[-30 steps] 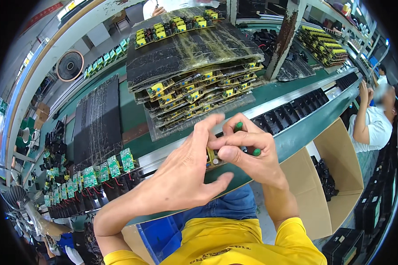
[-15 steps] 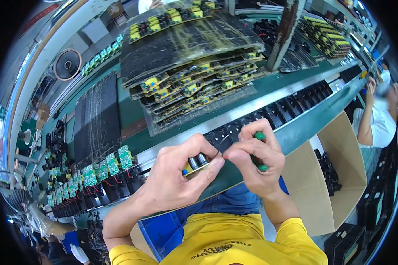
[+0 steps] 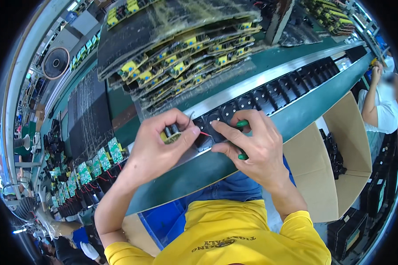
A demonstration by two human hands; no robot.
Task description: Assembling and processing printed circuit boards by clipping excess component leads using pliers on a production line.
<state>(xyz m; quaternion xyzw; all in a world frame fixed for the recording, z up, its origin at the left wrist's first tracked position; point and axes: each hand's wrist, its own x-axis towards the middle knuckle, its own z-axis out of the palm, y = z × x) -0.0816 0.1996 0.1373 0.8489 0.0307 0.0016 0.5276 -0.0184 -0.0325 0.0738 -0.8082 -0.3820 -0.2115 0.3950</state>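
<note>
My left hand (image 3: 161, 148) pinches a small circuit board (image 3: 170, 134) with dark cylindrical capacitors and a yellow part. A red wire (image 3: 204, 134) and a black wire (image 3: 191, 116) stick out past its fingertips. In my right hand (image 3: 258, 148) are green-handled pliers (image 3: 243, 124), tucked into the palm; both handle ends show, the jaws are hidden. That hand's thumb and index finger are spread, the index tip at a black plastic case (image 3: 215, 120) in the row in front of me. Another black case (image 3: 202, 142) lies between the hands, below the red wire.
Black cases (image 3: 292, 86) line a metal rail along the green bench (image 3: 327, 104). Ahead are stacked sheets (image 3: 163, 26) bearing yellow-topped boards. Wired green boards (image 3: 104, 159) stand at left. A cardboard box (image 3: 311, 170) with black parts is at right, near another person (image 3: 380, 104).
Both hands have shifted left and apart. My right thumb and index finger have left the wire and spread toward the black cases, the pliers still in the palm. The view has shifted too.
</note>
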